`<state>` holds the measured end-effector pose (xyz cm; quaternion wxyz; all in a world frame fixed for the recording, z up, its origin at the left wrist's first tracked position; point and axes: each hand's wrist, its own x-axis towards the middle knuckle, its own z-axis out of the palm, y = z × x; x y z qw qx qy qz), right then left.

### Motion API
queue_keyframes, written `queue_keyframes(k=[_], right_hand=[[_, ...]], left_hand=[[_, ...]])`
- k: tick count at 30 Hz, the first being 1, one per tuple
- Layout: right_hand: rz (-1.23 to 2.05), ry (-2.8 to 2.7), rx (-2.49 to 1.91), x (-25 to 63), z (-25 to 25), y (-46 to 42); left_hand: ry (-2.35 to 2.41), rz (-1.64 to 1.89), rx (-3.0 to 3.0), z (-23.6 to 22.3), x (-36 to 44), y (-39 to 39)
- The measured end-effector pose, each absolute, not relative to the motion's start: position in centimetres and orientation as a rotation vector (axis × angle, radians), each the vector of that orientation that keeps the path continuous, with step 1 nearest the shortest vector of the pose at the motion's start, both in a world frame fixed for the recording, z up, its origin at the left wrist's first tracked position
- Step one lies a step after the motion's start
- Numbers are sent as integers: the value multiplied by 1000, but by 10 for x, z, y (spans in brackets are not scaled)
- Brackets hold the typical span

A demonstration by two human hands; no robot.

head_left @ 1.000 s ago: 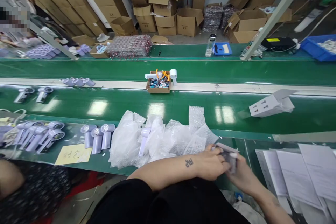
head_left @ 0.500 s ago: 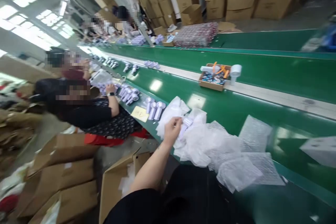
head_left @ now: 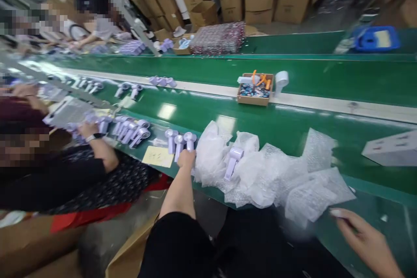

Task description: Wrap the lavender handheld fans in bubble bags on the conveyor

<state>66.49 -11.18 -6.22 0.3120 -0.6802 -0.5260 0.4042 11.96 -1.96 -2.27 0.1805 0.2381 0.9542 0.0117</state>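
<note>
My left hand [head_left: 186, 159] is closed around the handle of a lavender handheld fan [head_left: 190, 137], the rightmost of a short row at the bench edge. Two similar fans, one of them a lavender fan [head_left: 171, 140], stand just left of it. Another handheld fan [head_left: 232, 164] lies loose on a heap of white bubble-wrap bags [head_left: 273, 178] in front of me. My right hand [head_left: 365, 236] hovers at the lower right beside the heap, thumb and fingers apart, with nothing seen in it.
A yellow paper note [head_left: 158, 157] lies left of the row. On the green belt sit a small carton [head_left: 254, 95] of parts, a white cup-like piece [head_left: 281, 81] and a white box [head_left: 392, 150]. A co-worker's hand [head_left: 87, 131] handles fans at left.
My left hand has left the fan on the bags and moved left to the row. My right hand has come into view at lower right. The view has turned rightward.
</note>
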Motion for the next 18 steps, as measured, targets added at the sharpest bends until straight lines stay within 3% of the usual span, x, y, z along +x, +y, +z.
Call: queue_keyframes(k=[2,4,6,8,13,16,18], right_hand=[[1093,-1437,-1792,648,-53,-138],[1228,-1389,-1772,621,-46,-145],[1430,-1189,-1731,594,-40,-135],[1550,-867,-1617,574,-33,-113],[1566,-283,-1158,588,-16,-68],[1543,-192,-1272,640,-22,-80],[1410,-98,-1384,684,-36,-102]], left_hand=[[2697,77,752,-11,113,-22],[2629,343,811,2,121,-23],[2336,760,803,12,153,-24],[1891,952,795,16,214,-25],[1318,500,1037,7,406,-35],[941,182,1533,-2,483,-30],[802,167,1802,-9,520,-14]])
